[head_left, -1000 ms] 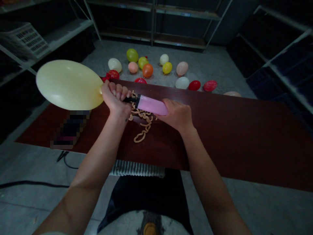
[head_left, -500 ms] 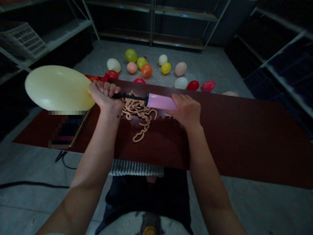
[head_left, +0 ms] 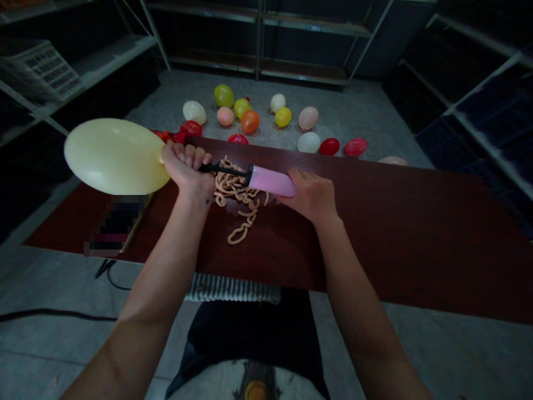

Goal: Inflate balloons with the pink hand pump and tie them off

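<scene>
Hands (head_left: 188, 168) in closed grips: left around black rod (head_left: 231, 171) and neck of yellow balloon (head_left: 116, 157), right around pink pump (head_left: 270, 181).

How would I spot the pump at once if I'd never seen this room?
Start at the long dark red table. Above it, the pump runs from the left hand, at the neck of a big pale yellow balloon, across to the right hand. Its smooth pink barrel and straight black rod set it apart from the tangled tan strands on the table.
</scene>
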`<state>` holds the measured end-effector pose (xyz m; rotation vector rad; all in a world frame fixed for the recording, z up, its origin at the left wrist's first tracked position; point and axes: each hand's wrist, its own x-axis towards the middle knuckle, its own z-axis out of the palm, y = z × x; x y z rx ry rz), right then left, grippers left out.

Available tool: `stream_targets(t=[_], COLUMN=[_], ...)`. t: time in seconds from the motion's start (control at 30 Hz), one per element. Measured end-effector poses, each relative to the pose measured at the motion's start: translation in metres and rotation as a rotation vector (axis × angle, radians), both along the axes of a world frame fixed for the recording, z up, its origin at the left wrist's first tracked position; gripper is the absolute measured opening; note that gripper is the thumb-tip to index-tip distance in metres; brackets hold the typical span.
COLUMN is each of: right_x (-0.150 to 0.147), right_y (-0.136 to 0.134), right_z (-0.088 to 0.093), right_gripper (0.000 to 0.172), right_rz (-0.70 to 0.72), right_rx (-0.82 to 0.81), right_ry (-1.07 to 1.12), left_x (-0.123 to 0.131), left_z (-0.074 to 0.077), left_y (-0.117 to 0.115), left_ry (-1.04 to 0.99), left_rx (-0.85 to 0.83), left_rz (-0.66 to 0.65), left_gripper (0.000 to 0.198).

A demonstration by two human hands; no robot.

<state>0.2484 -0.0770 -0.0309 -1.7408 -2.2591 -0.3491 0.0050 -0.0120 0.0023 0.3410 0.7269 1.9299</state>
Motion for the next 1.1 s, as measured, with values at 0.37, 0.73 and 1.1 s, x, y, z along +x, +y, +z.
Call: stream_targets(t=[0.37,0.73,1.1], right_x=[-0.020,-0.016,0.008], right_y=[-0.003,0.000,0.005], right_z=[-0.003,0.000,0.004], right_gripper=[0.049,0.051,0.049], right_rz=[0.007,0.045,-0.015], right_rx=[-0.064,-0.007,0.096], right_ry=[0.033,0.064,-0.003], left_x=[0.029,0.019,0.000], left_z=[0.018,0.012,0.002], left_y=[-0.019,-0.013,-0.002], left_ry=[-0.140,-0.058,0.015], left_rx=[-0.035,-0.041,0.028], left_rz=[-0.066,-0.076,-0.034], left_gripper=[0.052,0.053,0.056])
